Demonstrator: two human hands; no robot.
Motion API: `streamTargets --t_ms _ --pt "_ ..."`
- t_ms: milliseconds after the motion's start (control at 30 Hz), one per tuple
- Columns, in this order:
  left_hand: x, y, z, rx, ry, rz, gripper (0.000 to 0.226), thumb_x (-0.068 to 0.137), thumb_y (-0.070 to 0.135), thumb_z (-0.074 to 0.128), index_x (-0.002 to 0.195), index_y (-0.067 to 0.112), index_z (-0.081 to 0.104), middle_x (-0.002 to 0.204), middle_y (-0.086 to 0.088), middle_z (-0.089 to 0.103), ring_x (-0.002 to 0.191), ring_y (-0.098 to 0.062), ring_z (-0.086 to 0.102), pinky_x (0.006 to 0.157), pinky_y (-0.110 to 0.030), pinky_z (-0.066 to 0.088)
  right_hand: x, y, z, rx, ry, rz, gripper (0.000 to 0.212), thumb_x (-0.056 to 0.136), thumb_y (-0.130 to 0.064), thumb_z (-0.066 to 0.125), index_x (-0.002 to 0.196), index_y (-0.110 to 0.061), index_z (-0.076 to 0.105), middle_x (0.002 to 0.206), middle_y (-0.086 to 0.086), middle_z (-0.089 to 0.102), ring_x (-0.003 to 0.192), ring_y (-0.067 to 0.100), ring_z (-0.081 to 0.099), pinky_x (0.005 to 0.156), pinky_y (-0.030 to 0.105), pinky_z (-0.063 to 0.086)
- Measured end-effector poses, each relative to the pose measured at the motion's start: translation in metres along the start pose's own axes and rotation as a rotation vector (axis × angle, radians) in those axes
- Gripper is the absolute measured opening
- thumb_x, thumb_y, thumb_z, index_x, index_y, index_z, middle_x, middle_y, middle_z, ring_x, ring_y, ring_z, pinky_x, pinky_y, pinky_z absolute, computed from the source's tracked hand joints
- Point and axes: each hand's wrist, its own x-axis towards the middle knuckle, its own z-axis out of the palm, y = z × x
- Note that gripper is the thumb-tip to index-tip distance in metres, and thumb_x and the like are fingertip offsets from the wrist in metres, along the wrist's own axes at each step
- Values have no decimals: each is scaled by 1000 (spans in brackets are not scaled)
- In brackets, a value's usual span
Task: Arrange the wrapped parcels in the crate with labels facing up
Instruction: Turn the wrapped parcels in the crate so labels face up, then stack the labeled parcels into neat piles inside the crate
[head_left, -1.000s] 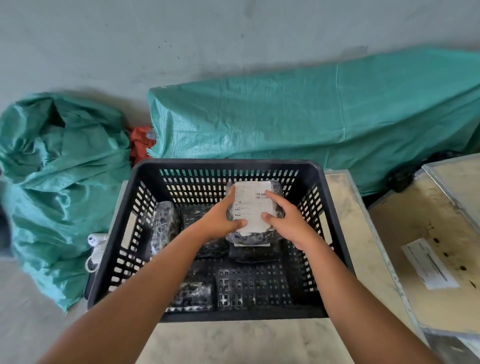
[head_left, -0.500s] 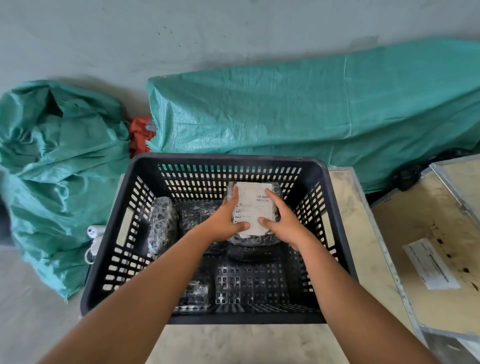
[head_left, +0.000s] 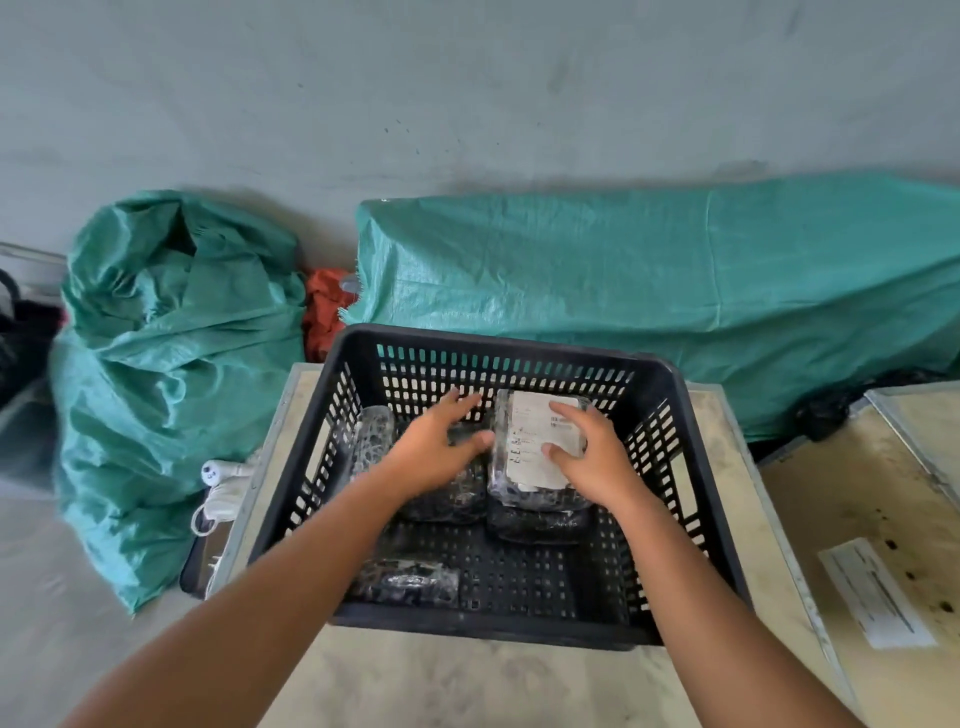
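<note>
grey wall, green tarps behind; black slotted plastic crate (head_left: 670, 415) on a pale board. right hand (head_left: 589, 457) spread flat on the white-labelled wrapped parcel (head_left: 535, 441), far-right, long axis pointing away. left hand (head_left: 434, 447) open, holding nothing, over the label-less dark wrapped parcel (head_left: 447, 499) just left.

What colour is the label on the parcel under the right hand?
White with small dark print, on the label under the right hand; head view.
</note>
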Motion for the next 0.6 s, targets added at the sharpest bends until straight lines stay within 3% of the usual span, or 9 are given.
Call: streamTargets --t_ms 133,267,367,500,567,600 --pt "-30 -4 -63 -83 192 57 47 93 45 69 138 42 58 147 12 55 129 -10 56 108 -46 48 -9 -45 19 41 26 -180 46 94 -27 75 135 -43 61 161 2 38 151 18 28 121 40 22" --pt "-54 -28 -102 24 392 151 35 93 31 72 127 34 69 150 8 52 139 -14 47 115 -44 38 -2 -76 65 94 -109 -251 44 92 -27 76 132 -41 64 159 2 42 149 18 34 119 38 23" --pt "-67 -57 -108 114 420 117 37 91 33 74 128 29 71 158 -3 41 146 -23 38 117 -48 34 10 -78 107 -9 -204 -278 48 91 -21 77 135 -33 65 157 7 45 149 22 34 121 44 23" --pt "-76 -87 -103 86 313 0 47 91 39 73 136 38 63 163 -9 32 148 -27 35 114 -39 35 29 -58 151 -324 -415 -234 68 84 -20 84 146 -23 57 166 20 26 154 35 20 124 54 17" --pt "-75 -97 -102 55 286 -6 46 92 35 71 137 41 60 149 -9 52 134 -28 53 102 -27 45 36 -43 169 -578 -501 -228 90 81 -28 86 158 -28 38 170 18 10 155 40 8 123 58 14" --pt "-75 -102 -101 28 269 -1 46 93 32 70 137 42 59 134 -8 64 118 -28 64 91 -25 51 37 -37 178 -691 -521 -209 102 80 -32 87 162 -34 26 171 16 1 156 40 1 123 61 10"
